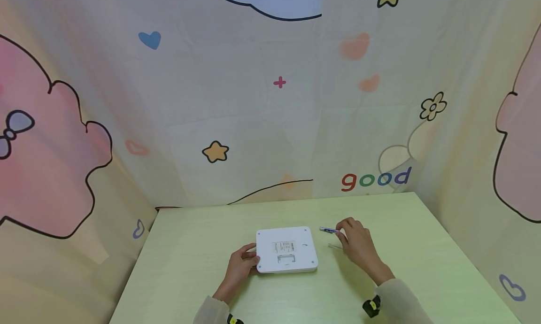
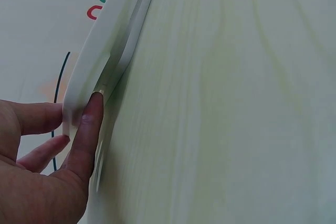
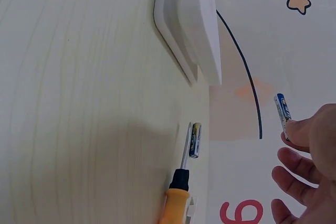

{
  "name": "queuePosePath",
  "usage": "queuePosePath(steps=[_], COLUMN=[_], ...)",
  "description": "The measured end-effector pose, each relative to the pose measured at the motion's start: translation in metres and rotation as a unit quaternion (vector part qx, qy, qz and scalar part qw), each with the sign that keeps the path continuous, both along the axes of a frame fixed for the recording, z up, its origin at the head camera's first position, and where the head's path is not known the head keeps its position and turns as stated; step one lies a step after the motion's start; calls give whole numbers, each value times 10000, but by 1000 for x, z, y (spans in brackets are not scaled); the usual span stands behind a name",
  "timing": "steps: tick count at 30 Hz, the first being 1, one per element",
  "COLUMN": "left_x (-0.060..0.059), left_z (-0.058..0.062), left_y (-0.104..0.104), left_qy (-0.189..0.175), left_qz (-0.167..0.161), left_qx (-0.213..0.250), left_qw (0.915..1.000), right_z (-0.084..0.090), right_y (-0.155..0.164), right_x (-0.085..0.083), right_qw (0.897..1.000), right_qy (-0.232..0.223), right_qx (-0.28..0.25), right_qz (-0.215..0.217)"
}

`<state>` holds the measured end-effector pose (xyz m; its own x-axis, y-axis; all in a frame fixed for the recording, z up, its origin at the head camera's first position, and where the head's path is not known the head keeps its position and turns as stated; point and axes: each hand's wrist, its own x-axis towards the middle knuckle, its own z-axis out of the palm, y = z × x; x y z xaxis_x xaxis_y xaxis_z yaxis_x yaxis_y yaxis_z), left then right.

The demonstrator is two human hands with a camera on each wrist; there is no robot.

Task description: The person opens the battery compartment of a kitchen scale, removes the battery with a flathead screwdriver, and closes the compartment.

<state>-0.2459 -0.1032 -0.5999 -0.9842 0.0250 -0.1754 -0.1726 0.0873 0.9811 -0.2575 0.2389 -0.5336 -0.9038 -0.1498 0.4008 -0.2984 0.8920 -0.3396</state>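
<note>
A flat white device point(image 1: 270, 236), which looks like a kitchen scale turned face down, lies mid-table. Its upper face shows a label point(image 1: 284, 247) and an uncovered rectangular recess point(image 1: 286, 258). My left hand point(image 1: 241, 269) grips its left edge, thumb on one side and fingers on the other in the left wrist view. To the right of the device, my right hand point(image 1: 359, 244) pinches a small blue-and-white battery point(image 3: 282, 109) between thumb and forefinger. A second battery point(image 3: 195, 140) lies on the table beside the shaft of a screwdriver point(image 3: 177, 203) with an orange handle.
Beside the screwdriver handle a small white piece point(image 3: 191, 208) is partly visible. The pale wood-grain table point(image 1: 203, 220) ends at a printed cloth backdrop point(image 1: 262, 127), with further cloth at both sides.
</note>
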Motion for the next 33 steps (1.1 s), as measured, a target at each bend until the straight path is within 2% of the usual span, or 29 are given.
queuePosePath(steps=[15,29,33], left_x=[0,4,4], left_z=[0,6,5], left_y=[0,1,1], left_qy=[-24,-13,9], left_qz=[46,44,31], left_qx=[-9,-59,-58], left_qw=[10000,10000,10000], right_z=[-13,-29,-34], right_y=[20,33,35], right_x=[-3,-17,-18], right_qw=[9994,9950,9926], right_qy=[-254,-858,-1072], right_qx=[-89,-117,-53], right_qz=[-233,-498,-572])
